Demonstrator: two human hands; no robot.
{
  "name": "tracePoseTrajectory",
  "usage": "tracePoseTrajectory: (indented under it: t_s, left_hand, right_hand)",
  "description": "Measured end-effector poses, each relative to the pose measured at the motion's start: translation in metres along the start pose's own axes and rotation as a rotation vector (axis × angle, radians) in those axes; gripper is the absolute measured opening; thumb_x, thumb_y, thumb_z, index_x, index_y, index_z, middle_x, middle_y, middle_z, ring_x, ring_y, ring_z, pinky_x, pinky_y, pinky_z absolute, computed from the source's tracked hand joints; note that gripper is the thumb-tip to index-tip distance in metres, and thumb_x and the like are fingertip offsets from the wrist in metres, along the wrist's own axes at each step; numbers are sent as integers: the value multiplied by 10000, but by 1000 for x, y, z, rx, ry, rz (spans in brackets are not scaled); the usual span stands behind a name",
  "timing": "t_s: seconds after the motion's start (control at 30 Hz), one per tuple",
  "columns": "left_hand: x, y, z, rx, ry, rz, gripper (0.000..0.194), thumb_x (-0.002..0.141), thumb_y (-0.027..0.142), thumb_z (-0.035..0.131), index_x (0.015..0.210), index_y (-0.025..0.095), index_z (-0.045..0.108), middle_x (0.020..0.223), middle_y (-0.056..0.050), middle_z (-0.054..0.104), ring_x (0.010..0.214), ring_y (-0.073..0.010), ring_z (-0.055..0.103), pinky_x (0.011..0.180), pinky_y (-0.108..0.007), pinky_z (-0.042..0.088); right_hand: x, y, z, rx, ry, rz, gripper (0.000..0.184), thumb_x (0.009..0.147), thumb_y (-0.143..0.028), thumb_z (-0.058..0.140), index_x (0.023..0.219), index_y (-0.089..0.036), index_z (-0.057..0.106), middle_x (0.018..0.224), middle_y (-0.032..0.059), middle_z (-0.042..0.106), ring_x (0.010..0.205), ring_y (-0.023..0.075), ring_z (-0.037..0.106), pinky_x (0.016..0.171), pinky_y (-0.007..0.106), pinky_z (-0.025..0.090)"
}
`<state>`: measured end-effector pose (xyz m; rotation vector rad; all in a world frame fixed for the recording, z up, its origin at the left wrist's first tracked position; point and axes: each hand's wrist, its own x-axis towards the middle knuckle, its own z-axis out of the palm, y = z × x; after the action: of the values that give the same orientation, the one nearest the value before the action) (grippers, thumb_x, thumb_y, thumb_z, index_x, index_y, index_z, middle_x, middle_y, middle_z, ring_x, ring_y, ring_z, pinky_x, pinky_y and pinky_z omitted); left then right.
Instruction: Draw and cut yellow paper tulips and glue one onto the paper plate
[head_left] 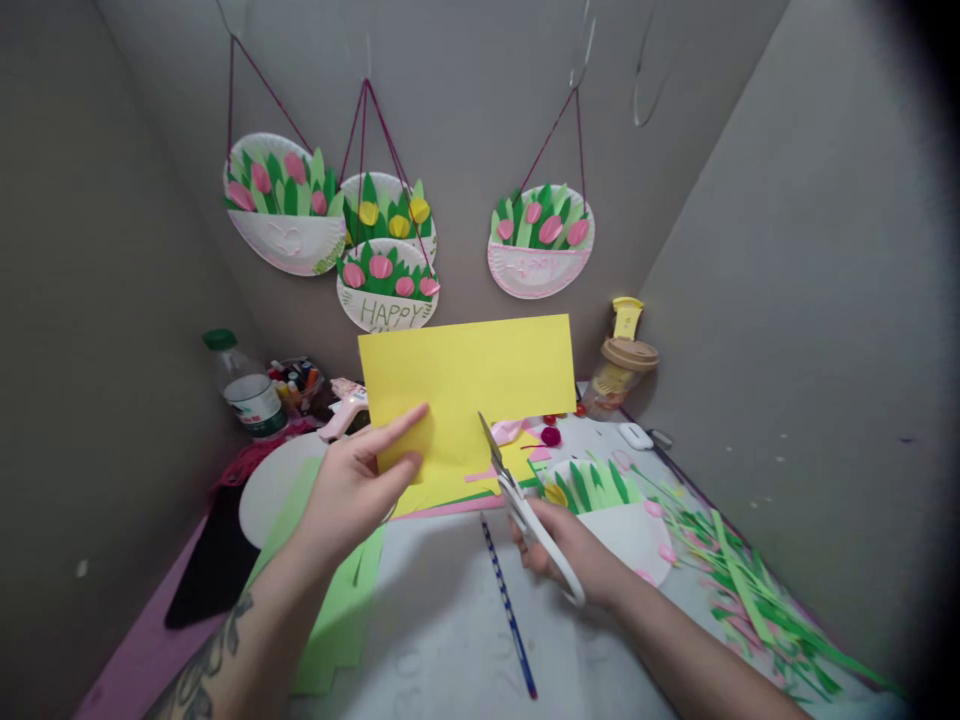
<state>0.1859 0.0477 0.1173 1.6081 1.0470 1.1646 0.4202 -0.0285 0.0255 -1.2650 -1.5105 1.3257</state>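
My left hand (352, 480) pinches the lower left corner of a yellow sheet of paper (472, 385) and holds it upright above the table. My right hand (574, 555) grips white-handled scissors (517, 500); their blades point up at the sheet's bottom edge, near its middle. A blue pencil (508, 605) lies on the table just below the scissors. To the right of my right hand sits a paper plate (630, 530) with green paper leaves and pink buds glued on.
Several paper-plate flower baskets (285, 205) hang on the back wall. A bottle (247, 390), a pot of markers (296, 385), a glue gun (346, 408) and a lidded cup (622, 375) stand at the back. Green paper scraps (750, 590) litter the right; green sheets (341, 610) lie left.
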Motion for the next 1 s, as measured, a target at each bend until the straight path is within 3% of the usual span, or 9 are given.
tracePoseTrajectory:
  t_s: [0.37,0.53,0.67,0.87,1.0]
  left_hand:
    - [3,11,-17,142,-61,28,428,664,273,667,1088,259,720,802,-51,727,577,-147,590,464,-230,481]
    - [4,11,-20,241,-97,95,416,671,257,651,1080,278,723,728,-32,718,631,-169,600,520,-244,497]
    - [7,5,-27,271,-132,141,413,687,264,649,1094,272,719,727,-48,716,615,-166,576,474,-221,462]
    - [9,3,-39,357,-307,101,457,761,236,586,1213,254,649,847,-20,718,579,-106,522,478,-187,429]
    - [9,5,-44,418,-346,117,471,779,215,565,1244,257,625,845,-4,713,636,-105,539,544,-183,453]
  right_hand:
    - [1,-15,-3,-64,-54,37,279,625,-381,662,692,-195,466,643,-41,427,530,88,357,462,213,290]
    - [0,-14,-4,-108,-74,1,237,635,-355,638,699,-198,472,646,-27,446,558,107,377,482,225,312]
    - [0,-13,-8,-138,-89,-24,243,640,-371,639,702,-191,488,660,-25,454,575,109,378,500,228,308]
    - [1,-15,-13,-178,-158,11,315,607,-403,686,670,-188,465,635,-39,427,577,104,351,509,221,288]
    - [-1,-17,-15,-209,-173,21,315,605,-399,689,656,-187,462,647,-32,428,587,109,343,514,224,269]
